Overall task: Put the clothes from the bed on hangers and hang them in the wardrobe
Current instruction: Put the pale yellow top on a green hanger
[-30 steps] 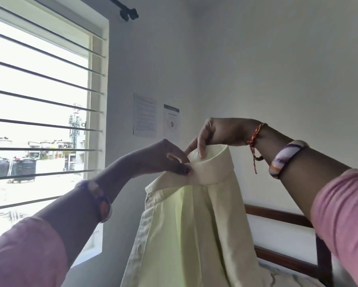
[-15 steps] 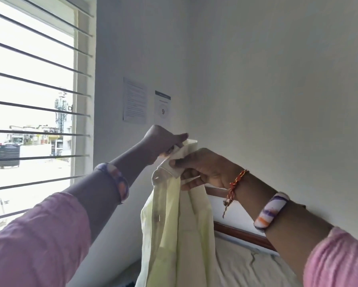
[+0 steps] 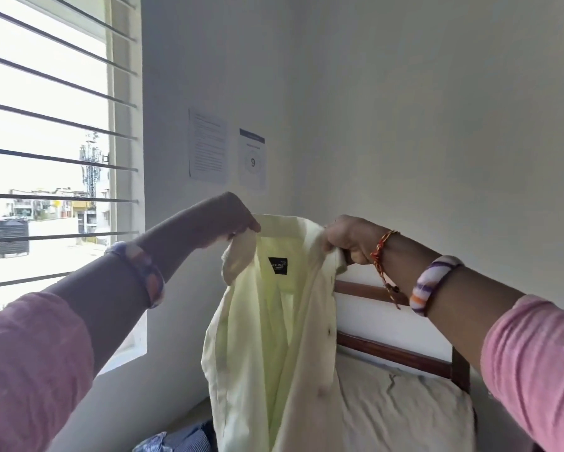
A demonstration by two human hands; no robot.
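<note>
We hold a pale yellow shirt up in front of us, above the bed — its front spread open, a black label showing inside the neck. Our left hand pinches the left side of the collar; our right hand grips the right side. Blue clothes lie below, beside the bed's wooden headboard.

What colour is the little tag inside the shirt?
Black, with small pale lettering. The tag sits inside the pale yellow-green shirt, in the head view.
</note>
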